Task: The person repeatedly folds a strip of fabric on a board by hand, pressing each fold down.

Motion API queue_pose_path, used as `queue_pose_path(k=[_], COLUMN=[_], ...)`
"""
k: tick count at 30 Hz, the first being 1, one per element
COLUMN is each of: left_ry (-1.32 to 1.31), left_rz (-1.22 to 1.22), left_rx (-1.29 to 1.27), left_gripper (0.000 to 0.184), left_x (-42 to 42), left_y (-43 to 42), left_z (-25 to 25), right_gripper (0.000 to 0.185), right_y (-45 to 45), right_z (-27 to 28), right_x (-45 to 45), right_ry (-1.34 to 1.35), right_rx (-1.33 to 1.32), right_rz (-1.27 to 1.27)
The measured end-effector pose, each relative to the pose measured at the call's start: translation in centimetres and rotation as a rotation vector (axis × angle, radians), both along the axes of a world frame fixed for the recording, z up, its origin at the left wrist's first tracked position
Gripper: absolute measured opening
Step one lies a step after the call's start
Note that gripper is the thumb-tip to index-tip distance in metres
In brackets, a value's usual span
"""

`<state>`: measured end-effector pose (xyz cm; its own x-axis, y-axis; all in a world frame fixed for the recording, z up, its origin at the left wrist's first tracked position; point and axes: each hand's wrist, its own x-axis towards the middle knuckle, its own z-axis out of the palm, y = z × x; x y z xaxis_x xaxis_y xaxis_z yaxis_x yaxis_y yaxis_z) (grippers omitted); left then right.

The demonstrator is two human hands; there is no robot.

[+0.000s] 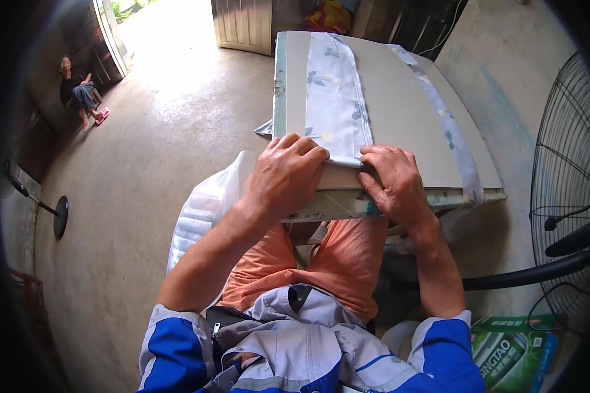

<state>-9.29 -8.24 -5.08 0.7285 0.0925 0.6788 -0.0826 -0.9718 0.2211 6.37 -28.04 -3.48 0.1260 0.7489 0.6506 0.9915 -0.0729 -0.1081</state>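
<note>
A strip of pale fabric with a leaf print (334,85) lies along the grey board (400,92) on the table. Its near end is folded or rolled at the board's front edge. My left hand (288,170) grips the left end of that fold, fingers curled over it. My right hand (394,180) pinches the right end between thumb and fingers. A second, narrower printed strip (442,121) runs down the board's right side and hangs over the front edge. White fabric (203,203) drapes beside my left forearm.
A large fan (570,183) stands at the right, its dark pole crossing near my right elbow. A green printed carton (511,354) is at the lower right. Another person (78,92) sits by the doorway at the far left. A round black base (61,217) stands left.
</note>
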Motion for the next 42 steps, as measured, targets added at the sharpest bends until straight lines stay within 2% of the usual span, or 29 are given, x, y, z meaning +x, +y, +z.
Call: queue_pose_path(k=[6, 13, 25, 34, 42], left_ry=[-0.01, -0.062, -0.032, 0.004, 0.121], left_rz=[-0.039, -0.094, -0.025, 0.05, 0.134], left_rx=[-0.02, -0.183, -0.269, -0.26, -0.278], left_gripper=[0.011, 0.018, 0.023, 0.031, 0.038], left_x=[-2.1, -2.5, -2.1, -1.7, -1.2], left_y=[-1.3, -0.9, -0.2, -0.2, -0.3], left_z=[0.2, 0.1, 0.0, 0.1, 0.5], right_gripper=[0.028, 0.032, 0.033, 0.039, 0.045], right_y=[-1.6, -2.5, -1.4, -0.5, -0.4], right_z=[-0.5, -1.7, -2.0, -1.9, -1.3], right_x=[-0.6, -1.3, -2.2, -2.4, -2.3], right_ry=[0.038, 0.169, 0.45, 0.365, 0.472], right_rx=[0.022, 0.136, 0.157, 0.134, 0.022], right_rz=[0.026, -0.017, -0.228, -0.308, -0.388])
